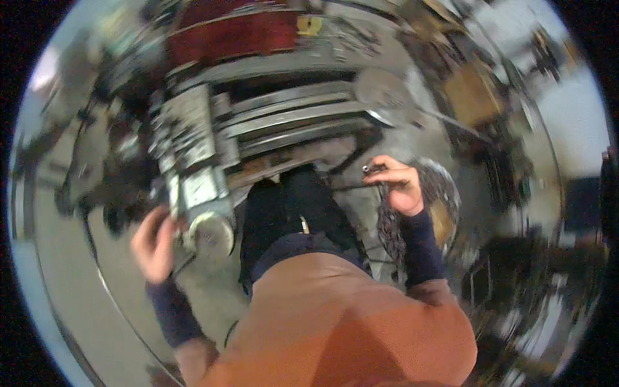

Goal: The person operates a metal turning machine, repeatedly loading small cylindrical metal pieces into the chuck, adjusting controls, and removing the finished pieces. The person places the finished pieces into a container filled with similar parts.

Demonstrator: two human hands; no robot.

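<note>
My right hand (403, 187) is closed, its thumb and fingers pinching a small dark metal cylinder (367, 169) with a shiny end. Below and beside that hand lies a tangled heap of dark metal shavings (392, 242). At the left, my left hand (155, 245) has bent fingers beside a round pale handwheel (214, 235) on a metal-working machine. Motion blur hides whether those fingers touch a lever there. Just beyond the wheel stands the machine's grey carriage (187, 126), crowded with metal parts.
Long metal rails (296, 116) run rightward from the carriage to a round metal disc (383, 90). Behind them is a dark red surface (235, 35) with loose tools (351, 39) to its right. A brown box (474, 93) sits at the far right.
</note>
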